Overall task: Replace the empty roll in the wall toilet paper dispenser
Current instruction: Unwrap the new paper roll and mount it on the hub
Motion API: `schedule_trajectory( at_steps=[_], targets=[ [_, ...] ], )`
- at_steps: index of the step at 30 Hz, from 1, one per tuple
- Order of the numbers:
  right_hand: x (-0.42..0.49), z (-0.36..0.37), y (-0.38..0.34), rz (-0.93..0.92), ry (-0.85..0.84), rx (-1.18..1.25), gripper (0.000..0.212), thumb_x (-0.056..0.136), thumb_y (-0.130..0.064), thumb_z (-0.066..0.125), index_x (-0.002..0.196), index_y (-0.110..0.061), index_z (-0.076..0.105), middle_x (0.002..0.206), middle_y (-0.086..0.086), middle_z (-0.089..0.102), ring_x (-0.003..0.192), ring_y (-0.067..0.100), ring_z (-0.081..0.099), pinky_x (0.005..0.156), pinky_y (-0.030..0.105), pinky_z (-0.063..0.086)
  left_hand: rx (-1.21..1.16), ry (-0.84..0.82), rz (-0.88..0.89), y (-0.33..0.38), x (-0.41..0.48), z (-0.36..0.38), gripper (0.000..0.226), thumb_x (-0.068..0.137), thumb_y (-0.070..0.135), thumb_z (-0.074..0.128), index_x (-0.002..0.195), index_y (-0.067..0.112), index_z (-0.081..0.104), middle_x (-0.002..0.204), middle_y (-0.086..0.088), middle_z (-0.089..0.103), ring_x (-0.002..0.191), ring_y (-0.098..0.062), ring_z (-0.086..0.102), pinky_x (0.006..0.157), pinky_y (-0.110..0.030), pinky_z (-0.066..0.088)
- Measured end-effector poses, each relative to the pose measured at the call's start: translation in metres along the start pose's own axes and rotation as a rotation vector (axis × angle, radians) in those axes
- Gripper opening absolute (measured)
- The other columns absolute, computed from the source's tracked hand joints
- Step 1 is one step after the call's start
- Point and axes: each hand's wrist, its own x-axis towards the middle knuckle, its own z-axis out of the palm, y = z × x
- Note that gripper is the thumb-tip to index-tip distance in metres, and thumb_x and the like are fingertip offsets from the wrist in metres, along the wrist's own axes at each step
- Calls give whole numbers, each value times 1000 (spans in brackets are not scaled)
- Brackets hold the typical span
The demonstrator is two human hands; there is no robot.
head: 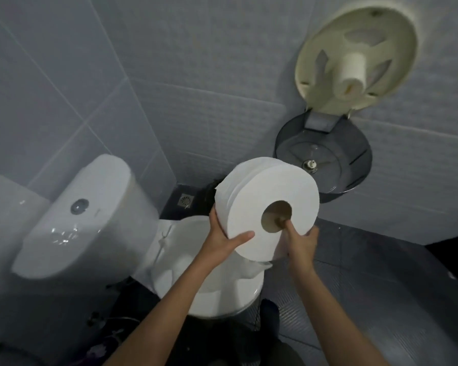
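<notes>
Roll of toilet paper [267, 204], large, full, white, with open cardboard core; held at centre of the frame, above the toilet bowl [222, 291], below and left of the wall dispenser [354, 62].

Left hand [222, 241]: grip clasped on the roll's lower left edge, thumb across the flat face.

Right hand [300, 244]: grip closed on the lower right edge, one finger reaching to the core hole.

Dispenser, upper right of the frame: cream back plate on the tiled wall, a small remnant roll [351, 72] on its spindle; dark cover [325, 159] hanging open beneath.

Toilet tank [85, 215], left of the frame.

Handling, judged: bulky but light; soft outer layers dent and unwind easily, loose tail likely to trail. Best held by the rim with both hands, or through the stiffer core.
</notes>
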Motion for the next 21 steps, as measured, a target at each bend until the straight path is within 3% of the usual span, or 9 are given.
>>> schedule_trajectory(
  at_steps=[4,8,12,17,21],
  targets=[
    [-25,-4,-44,-111,13,61,62,77,-18,74,131,-15,44,118,-3,56,105,16,55,88,29,44,-2,-9,100,40,-11,-6,114,60,39,87,145,41,12,140,13,43,126,-10,46,105,-43,46],
    [-34,-8,-83,-170,30,138,61,78,-22,74,131,-17,43,120,-2,56,106,17,53,91,32,45,22,-40,233,87,-6,-1,105,67,29,86,144,36,16,139,9,44,124,-12,47,100,-35,46],
    [-32,-15,-128,-215,68,187,65,72,-34,77,125,-24,42,117,-5,56,108,20,54,99,51,47,24,-113,353,137,7,13,103,67,28,85,142,38,15,137,10,43,124,-13,46,94,-29,46],
    [-18,-33,-189,-306,112,217,73,73,-35,77,131,-19,38,121,0,54,110,22,51,99,51,46,31,-154,471,195,30,42,102,61,34,88,138,36,21,133,12,46,124,-12,48,93,-28,47],
    [4,-48,-232,-358,160,241,61,71,-32,79,116,-19,41,115,2,56,104,23,55,93,43,49,21,-176,524,232,52,71,102,61,28,89,139,27,24,131,11,47,122,-12,49,96,-29,46]
  ],
)
